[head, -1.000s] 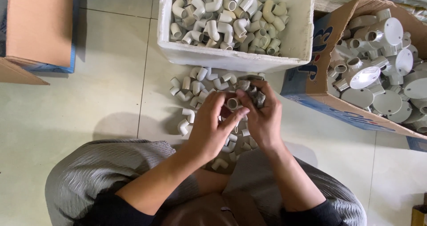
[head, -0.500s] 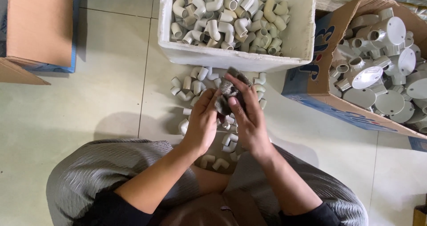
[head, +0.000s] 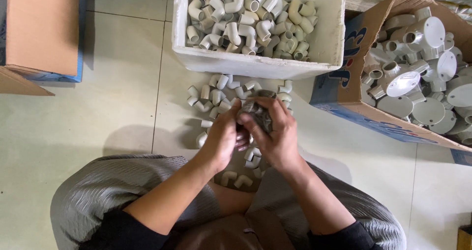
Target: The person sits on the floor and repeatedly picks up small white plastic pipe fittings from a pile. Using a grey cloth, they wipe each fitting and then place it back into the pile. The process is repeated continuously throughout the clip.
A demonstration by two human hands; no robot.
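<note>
Cardboard box w/ round junction boxes (head: 418,78), right of hands, well apart. White foam bin (head: 255,63) of elbow fittings, just beyond hands. Loose pile of pale pipe elbows (head: 216,95) on tiled floor, under and ahead of both hands. Left hand (head: 223,137) closed round an elbow, mostly hidden. Right hand (head: 275,132) gripping grey scouring pad (head: 258,113), pressed to that fitting. Step, by judgement: rubbing fitting clean; next calls for turning it.
</note>
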